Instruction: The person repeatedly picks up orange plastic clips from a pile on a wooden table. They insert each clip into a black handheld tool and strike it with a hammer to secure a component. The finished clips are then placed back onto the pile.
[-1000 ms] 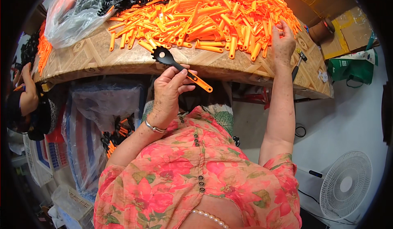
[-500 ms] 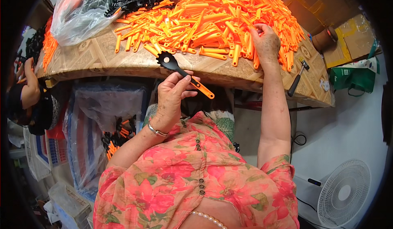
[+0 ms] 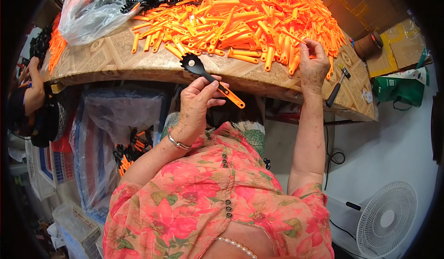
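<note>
While the left hand (image 3: pixel 196 104) grips a black-headed, orange-handled spoon (image 3: pixel 210 79), the right hand (image 3: pixel 313 67) pinches an orange handle (image 3: pixel 296 37).

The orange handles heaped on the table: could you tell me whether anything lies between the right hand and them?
Nothing visible does. The right hand already rests on the near edge of the orange handles, fingers among them. The hammer lies off to its right, clear of it.
</note>
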Demonstrator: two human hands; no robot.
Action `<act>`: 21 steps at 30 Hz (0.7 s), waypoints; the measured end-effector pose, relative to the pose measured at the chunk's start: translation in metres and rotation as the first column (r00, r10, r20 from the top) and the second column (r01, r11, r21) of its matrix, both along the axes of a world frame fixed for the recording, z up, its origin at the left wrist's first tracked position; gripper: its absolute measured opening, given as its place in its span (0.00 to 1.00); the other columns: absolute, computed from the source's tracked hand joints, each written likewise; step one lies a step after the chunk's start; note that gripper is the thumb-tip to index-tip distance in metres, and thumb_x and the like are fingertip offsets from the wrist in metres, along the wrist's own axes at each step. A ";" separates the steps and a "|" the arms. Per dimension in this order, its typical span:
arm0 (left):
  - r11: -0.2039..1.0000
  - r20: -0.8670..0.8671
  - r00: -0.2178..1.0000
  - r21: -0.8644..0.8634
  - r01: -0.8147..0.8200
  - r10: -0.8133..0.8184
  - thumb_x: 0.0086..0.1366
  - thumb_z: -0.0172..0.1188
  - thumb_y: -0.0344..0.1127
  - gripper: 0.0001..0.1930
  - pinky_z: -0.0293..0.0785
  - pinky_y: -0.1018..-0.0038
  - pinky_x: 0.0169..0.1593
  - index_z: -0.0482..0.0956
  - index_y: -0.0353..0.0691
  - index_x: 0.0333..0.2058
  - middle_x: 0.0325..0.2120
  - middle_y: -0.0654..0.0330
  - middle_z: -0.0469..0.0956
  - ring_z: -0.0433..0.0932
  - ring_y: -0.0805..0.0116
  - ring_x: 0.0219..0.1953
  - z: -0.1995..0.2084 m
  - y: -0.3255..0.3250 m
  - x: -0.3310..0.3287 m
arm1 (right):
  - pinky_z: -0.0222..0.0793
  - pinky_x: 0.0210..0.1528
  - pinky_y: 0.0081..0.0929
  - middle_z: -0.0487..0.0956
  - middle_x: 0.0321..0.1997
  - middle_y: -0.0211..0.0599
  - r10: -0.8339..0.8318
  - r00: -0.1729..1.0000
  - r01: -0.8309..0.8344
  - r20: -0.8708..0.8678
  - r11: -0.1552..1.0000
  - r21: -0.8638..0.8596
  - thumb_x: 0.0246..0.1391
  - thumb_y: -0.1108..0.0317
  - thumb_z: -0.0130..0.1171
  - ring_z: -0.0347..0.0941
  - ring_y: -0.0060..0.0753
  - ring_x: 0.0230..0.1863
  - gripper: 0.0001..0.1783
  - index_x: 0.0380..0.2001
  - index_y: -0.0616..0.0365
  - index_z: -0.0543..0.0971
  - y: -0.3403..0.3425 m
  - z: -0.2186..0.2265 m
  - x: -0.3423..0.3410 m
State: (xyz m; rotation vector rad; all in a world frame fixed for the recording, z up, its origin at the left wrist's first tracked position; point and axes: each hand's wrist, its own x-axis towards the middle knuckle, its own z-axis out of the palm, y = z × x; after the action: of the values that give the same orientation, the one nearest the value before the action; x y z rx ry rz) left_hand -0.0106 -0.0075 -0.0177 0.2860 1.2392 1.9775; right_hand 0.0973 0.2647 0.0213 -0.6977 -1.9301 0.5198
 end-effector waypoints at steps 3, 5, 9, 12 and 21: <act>1.000 -0.011 1.000 0.011 0.020 -0.020 0.67 0.56 0.32 0.11 0.80 0.79 0.36 0.75 0.33 0.45 0.38 0.53 0.81 0.81 0.74 0.34 -0.001 0.002 0.001 | 0.72 0.33 0.21 0.81 0.28 0.31 -0.033 0.970 0.001 -0.239 0.991 -0.136 0.54 0.71 0.63 0.75 0.18 0.29 0.07 0.34 0.63 0.81 0.020 -0.007 0.005; 1.000 -0.016 0.999 0.003 0.029 -0.029 0.67 0.56 0.32 0.11 0.80 0.79 0.36 0.75 0.34 0.45 0.38 0.53 0.81 0.81 0.74 0.34 -0.002 0.001 0.002 | 0.72 0.35 0.19 0.81 0.30 0.33 -0.053 0.959 -0.009 -0.279 0.976 -0.219 0.54 0.73 0.63 0.75 0.19 0.31 0.06 0.34 0.64 0.80 0.036 -0.002 0.008; 0.999 -0.012 0.999 -0.008 0.037 -0.037 0.67 0.56 0.33 0.11 0.80 0.79 0.36 0.75 0.34 0.46 0.38 0.53 0.81 0.81 0.74 0.34 0.001 0.007 0.002 | 0.73 0.41 0.18 0.81 0.38 0.38 0.064 0.886 -0.250 -0.459 0.900 -0.358 0.55 0.75 0.62 0.76 0.20 0.36 0.05 0.35 0.64 0.79 0.041 0.007 0.012; 1.000 -0.015 1.000 -0.011 0.022 -0.022 0.68 0.56 0.33 0.12 0.79 0.79 0.36 0.75 0.33 0.46 0.39 0.52 0.81 0.81 0.73 0.35 -0.001 0.006 0.001 | 0.73 0.43 0.21 0.79 0.47 0.42 0.221 0.812 -0.472 -0.540 0.792 -0.386 0.56 0.76 0.59 0.76 0.24 0.40 0.01 0.32 0.61 0.77 0.005 0.013 0.020; 0.989 -0.048 0.988 0.020 0.146 -0.145 0.67 0.55 0.31 0.09 0.81 0.78 0.34 0.76 0.34 0.43 0.37 0.54 0.82 0.82 0.73 0.35 0.003 0.010 0.015 | 0.74 0.34 0.37 0.82 0.35 0.41 0.433 0.828 -0.472 0.357 0.881 0.026 0.41 0.76 0.60 0.79 0.44 0.33 0.08 0.24 0.58 0.71 -0.137 0.006 0.029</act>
State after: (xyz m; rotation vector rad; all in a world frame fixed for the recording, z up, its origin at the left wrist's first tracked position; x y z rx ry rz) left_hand 0.0043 0.0024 -0.0148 0.4240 1.1899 1.8709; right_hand 0.1265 0.1274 0.0278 -0.2531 -2.4564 0.6008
